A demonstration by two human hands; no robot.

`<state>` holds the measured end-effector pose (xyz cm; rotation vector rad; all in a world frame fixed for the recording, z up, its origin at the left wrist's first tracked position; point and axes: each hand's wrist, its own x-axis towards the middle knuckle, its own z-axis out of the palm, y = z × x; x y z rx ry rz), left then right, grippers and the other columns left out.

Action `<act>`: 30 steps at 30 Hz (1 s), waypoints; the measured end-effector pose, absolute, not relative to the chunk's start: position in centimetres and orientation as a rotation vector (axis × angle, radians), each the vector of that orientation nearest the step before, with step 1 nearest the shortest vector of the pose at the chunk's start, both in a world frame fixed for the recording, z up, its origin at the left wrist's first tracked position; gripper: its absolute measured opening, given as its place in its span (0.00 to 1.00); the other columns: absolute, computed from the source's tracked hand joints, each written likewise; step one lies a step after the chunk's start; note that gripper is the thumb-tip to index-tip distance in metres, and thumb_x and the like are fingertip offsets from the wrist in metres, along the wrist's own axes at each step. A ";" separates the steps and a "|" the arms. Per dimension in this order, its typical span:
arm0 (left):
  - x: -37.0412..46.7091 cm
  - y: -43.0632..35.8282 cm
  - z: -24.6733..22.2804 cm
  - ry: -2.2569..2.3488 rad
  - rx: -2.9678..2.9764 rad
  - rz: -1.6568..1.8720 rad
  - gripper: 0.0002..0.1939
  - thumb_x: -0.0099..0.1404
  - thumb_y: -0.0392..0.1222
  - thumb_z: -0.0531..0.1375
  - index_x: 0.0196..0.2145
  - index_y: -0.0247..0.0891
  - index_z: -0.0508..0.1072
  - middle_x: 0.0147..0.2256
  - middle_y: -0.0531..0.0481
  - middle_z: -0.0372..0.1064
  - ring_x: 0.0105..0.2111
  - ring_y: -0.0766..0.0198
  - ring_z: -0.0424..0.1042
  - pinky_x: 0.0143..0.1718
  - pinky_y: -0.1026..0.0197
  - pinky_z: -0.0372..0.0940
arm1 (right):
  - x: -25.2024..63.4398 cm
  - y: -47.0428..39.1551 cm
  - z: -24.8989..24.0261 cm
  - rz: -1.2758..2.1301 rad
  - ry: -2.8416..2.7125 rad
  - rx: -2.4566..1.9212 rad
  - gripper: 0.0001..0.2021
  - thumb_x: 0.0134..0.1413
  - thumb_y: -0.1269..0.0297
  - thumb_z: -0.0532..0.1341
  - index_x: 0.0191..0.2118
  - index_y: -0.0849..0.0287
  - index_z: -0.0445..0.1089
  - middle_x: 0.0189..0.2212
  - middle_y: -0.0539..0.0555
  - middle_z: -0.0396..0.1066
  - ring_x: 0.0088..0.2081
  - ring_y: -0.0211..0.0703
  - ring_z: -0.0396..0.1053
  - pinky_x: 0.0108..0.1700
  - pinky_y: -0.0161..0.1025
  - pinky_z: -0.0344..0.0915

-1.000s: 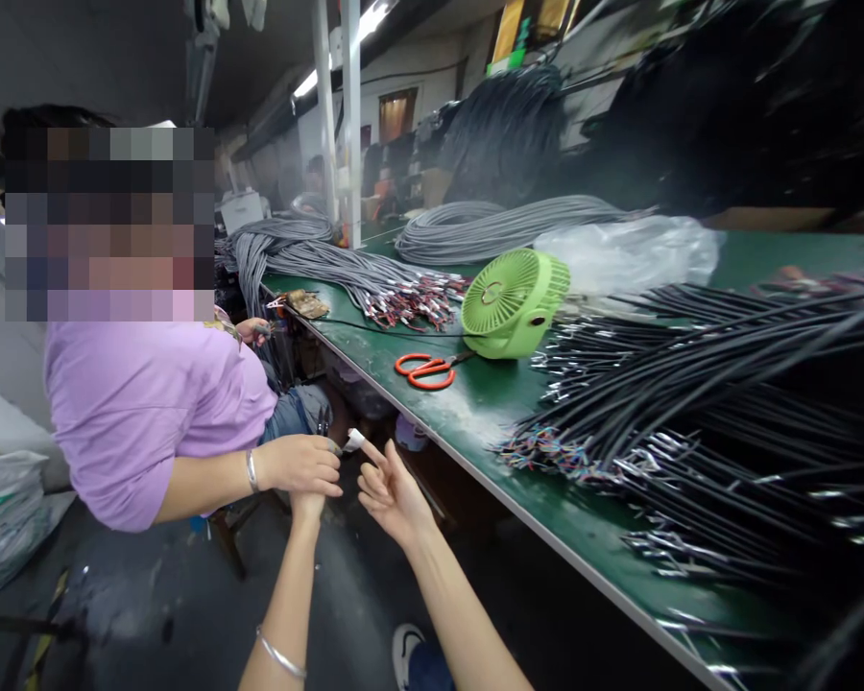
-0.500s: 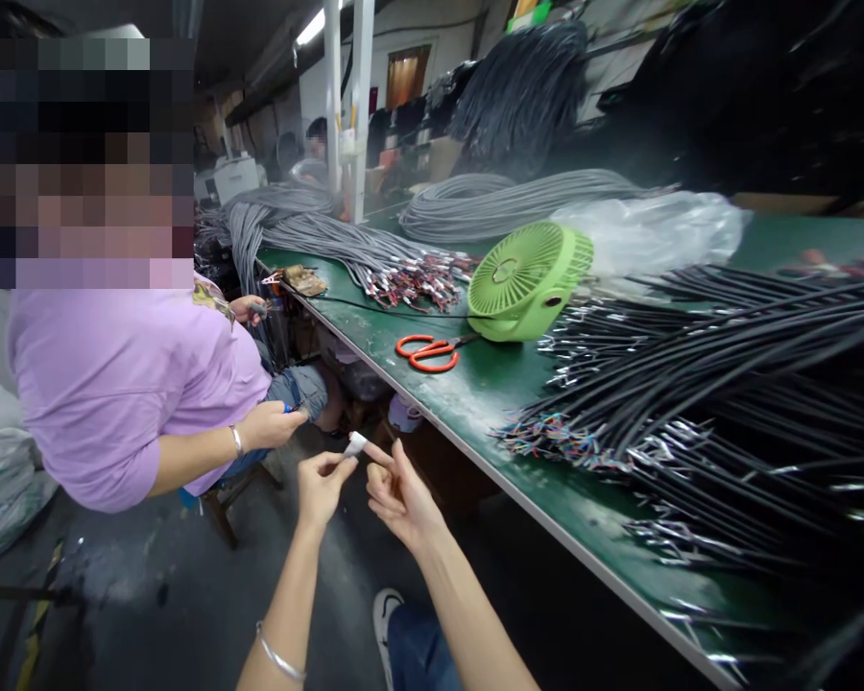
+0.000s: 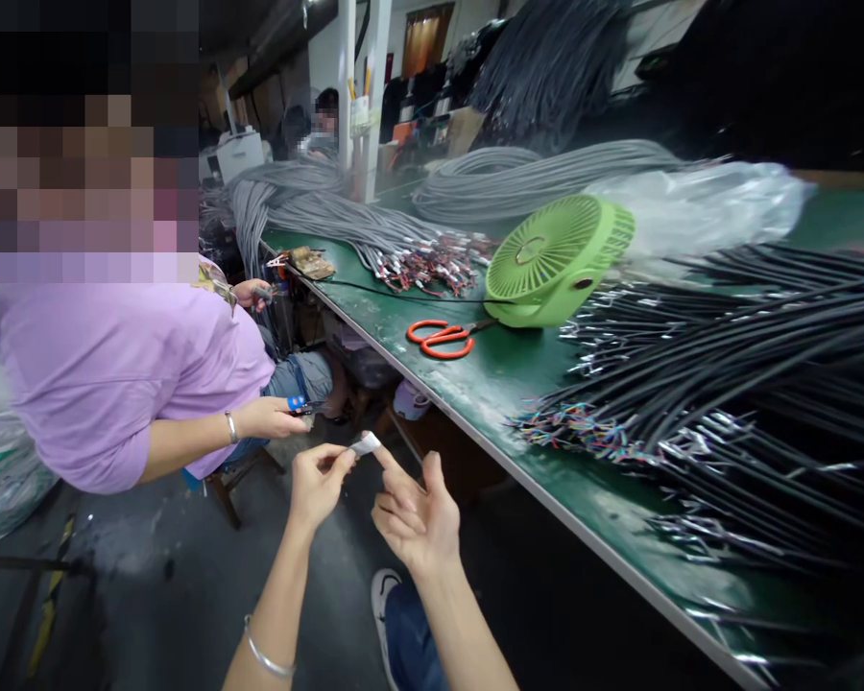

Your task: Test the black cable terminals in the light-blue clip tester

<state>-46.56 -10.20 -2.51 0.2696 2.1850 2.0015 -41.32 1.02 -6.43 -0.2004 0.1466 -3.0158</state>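
My left hand [image 3: 318, 483] pinches one end of a short white strip of tape [image 3: 364, 444] between thumb and fingers. The other end of the strip lies at the tip of my right index finger; whether it goes all the way around cannot be made out. My right hand [image 3: 416, 513] is palm up, its index finger stretched toward the strip. The thumb stands apart, and the other fingers are loosely curled with nothing in them. Both hands are in the air beside the green table [image 3: 475, 408], left of its edge.
Red-handled scissors [image 3: 443, 338] and a green fan [image 3: 558, 259] sit on the table. Black cables [image 3: 749, 355] with stripped ends cover its right side; grey cables [image 3: 331, 206] lie farther back. At left, a seated person in a purple shirt [image 3: 130, 374] holds a blue-and-black tool [image 3: 300, 407].
The view has shifted slightly. My right thumb has moved farther from the index finger, and the palm has turned more upward. The strip remains between my left fingers and right fingertip.
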 end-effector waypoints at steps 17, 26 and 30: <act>-47.0 -9.9 -2.9 2.302 0.222 2.010 0.08 0.54 0.40 0.61 0.19 0.39 0.70 0.20 0.52 0.70 0.23 0.65 0.67 0.26 0.66 0.60 | -41.8 -0.8 -6.3 -3.052 -0.068 -0.167 0.25 0.57 0.48 0.52 0.52 0.63 0.62 0.15 0.41 0.60 0.09 0.22 0.37 0.09 0.21 0.35; -46.8 -9.9 -3.4 2.364 0.245 1.946 0.08 0.56 0.37 0.59 0.19 0.38 0.71 0.20 0.52 0.70 0.22 0.65 0.66 0.26 0.64 0.58 | -41.5 -0.7 -6.8 -3.020 -0.182 -0.280 0.24 0.58 0.50 0.51 0.51 0.65 0.63 0.17 0.43 0.63 0.09 0.21 0.41 0.09 0.19 0.39; -47.0 -9.9 -3.5 2.364 0.255 1.925 0.08 0.57 0.38 0.59 0.21 0.37 0.72 0.22 0.51 0.71 0.23 0.65 0.67 0.26 0.64 0.59 | -41.5 -0.6 -7.0 -3.015 -0.182 -0.290 0.24 0.58 0.49 0.51 0.51 0.63 0.62 0.18 0.42 0.63 0.09 0.21 0.42 0.09 0.19 0.40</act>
